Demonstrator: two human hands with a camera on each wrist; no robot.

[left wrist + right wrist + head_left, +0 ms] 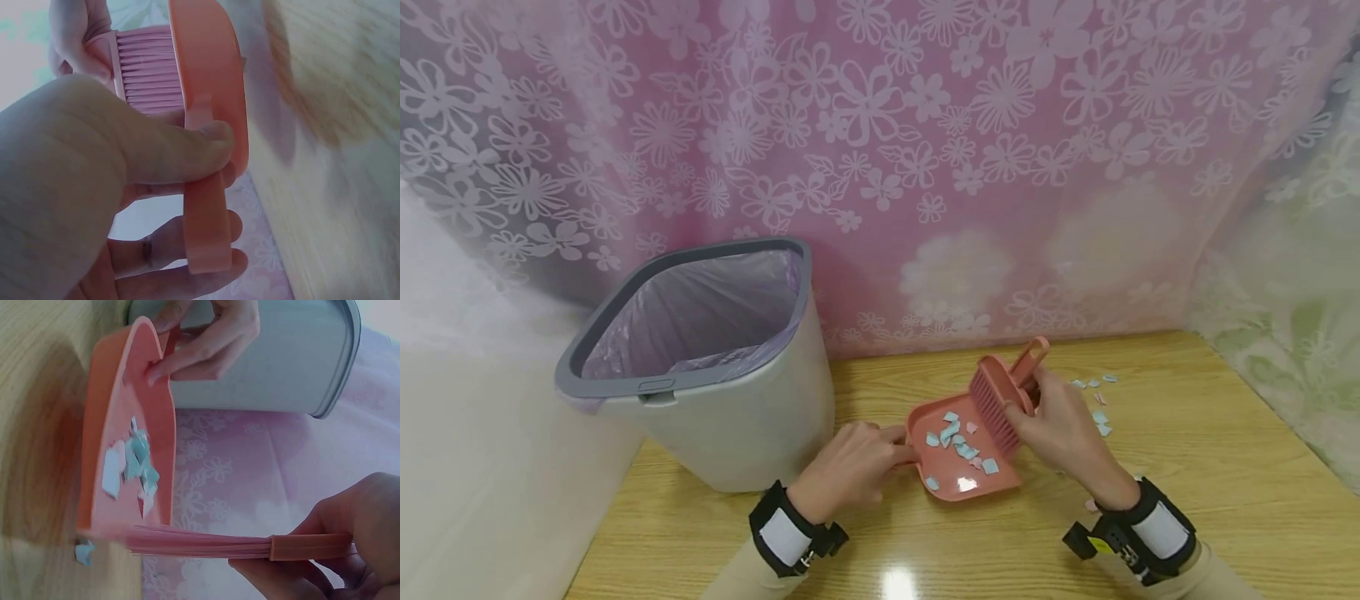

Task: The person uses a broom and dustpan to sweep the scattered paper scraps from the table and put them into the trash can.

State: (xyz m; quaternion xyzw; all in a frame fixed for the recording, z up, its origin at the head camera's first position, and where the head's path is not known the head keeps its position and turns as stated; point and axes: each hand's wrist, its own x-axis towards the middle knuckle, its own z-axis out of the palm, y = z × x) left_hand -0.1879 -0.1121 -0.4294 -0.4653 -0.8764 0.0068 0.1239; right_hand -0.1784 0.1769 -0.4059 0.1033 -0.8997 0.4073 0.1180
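My left hand [853, 462] grips the short handle [206, 244] of a coral-pink dustpan [1000, 477], thumb on one side and fingers on the other in the left wrist view. Small pale blue and pink paper scraps [951, 432] lie in the pan. My right hand [1063, 425] holds a matching hand brush [312, 547] by its back. Its pink bristles [147, 69] point toward the pan and meet its right side, near the front lip. In the right wrist view, a blue scrap [83, 552] is on the table just outside that lip.
A light grey trash bin [767, 408] with a dark rim and purple liner [700, 292] stands left of the pan. More scraps [1101, 418] are scattered on the wooden table [1210, 433] beyond my right hand. A pink flowered curtain [887, 167] hangs behind.
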